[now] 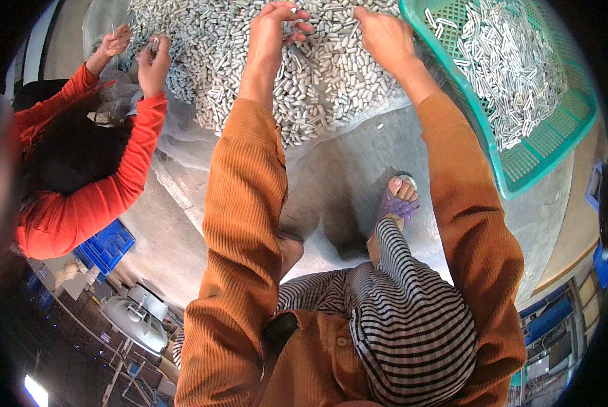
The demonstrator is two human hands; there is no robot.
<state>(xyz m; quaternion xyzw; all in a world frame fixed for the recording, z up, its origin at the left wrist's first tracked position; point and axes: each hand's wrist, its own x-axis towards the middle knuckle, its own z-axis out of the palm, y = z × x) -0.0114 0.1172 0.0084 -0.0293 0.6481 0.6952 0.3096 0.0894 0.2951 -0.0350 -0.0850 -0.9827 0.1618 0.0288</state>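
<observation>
A wide heap of small, pale grey oblong pieces (304, 98) is spread in front of me on a clear plastic sheet (334, 132). My left hand (273, 30) hovers over the heap, its fingers loosely bent and apart, with nothing visible between them. Across from it my right hand (384, 37) reaches to the pieces with its fingertips pressed together; whatever they grip is too small to make out. Close by my right forearm, a green plastic basket (477, 129) contains many slim, whitish slotted pieces (511, 74).
To my left sits a person in red sleeves (93, 210), both hands (153, 64) raised at the heap's edge beside darker grey-blue pieces (178, 68). Blue crates (107, 247) stand behind that person. My sandalled foot (399, 200) rests on the concrete floor (311, 197).
</observation>
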